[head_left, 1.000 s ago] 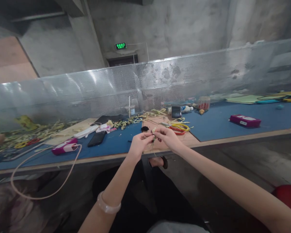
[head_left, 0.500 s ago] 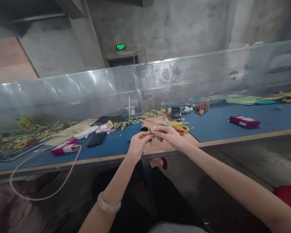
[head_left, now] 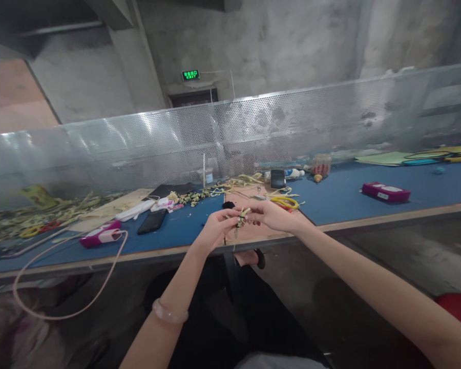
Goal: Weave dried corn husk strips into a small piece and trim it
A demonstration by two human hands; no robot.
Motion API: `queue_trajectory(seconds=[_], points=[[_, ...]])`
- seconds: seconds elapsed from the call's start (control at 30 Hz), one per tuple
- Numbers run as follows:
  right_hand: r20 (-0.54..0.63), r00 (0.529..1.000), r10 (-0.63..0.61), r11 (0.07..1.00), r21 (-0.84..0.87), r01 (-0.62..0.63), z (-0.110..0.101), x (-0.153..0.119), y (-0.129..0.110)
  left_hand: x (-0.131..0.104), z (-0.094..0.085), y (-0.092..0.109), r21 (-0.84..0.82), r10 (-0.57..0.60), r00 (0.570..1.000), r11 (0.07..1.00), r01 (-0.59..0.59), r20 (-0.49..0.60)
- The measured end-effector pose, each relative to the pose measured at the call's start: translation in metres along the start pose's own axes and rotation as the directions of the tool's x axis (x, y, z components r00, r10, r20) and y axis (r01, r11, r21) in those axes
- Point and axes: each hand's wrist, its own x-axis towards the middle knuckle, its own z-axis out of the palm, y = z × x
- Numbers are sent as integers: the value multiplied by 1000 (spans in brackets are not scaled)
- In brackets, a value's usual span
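Between my two hands, just above the table's front edge, is a small knotted piece of pale green-yellow cord with a dark part in it. My left hand pinches it from the left with thumb and fingertips. From the right, my right hand grips it with bent fingers. A loose strand hangs below the piece. Fine detail is too small to make out. Beneath the hands lies a tan board, and yellow-handled scissors rest on it behind my right hand.
On the blue table stand a purple box at right and a purple device with a pink cable at left. A black phone, a jar and many pale cord pieces lie about. A perforated metal screen runs behind.
My left hand has shifted slightly left and turned a little. The cord piece has tilted to the right between the fingers; both hands keep their hold.
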Motion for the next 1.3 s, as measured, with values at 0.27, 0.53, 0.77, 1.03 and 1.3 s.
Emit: queue_trajectory(seconds=[0.27, 0.53, 0.77, 1.03, 1.3], points=[[-51, 998, -33, 999, 10, 33, 2, -2, -3, -1, -3, -6, -58, -35, 991, 997, 42, 126], [-289, 954, -77, 971, -241, 5, 18, 1, -2, 4, 3, -14, -319, -49, 994, 945, 76, 93], [-311, 942, -130, 947, -322, 24, 25, 2, 6, 6, 6, -19, -200, -41, 999, 979, 36, -23], [-306, 944, -123, 928, -374, 0, 27, 2, 0, 7, 5, -24, -213, 15, 997, 977, -32, -81], [-274, 941, -198, 889, -454, 55, 29, 2, 16, 13, 7, -24, -107, 29, 981, 993, -51, -194]])
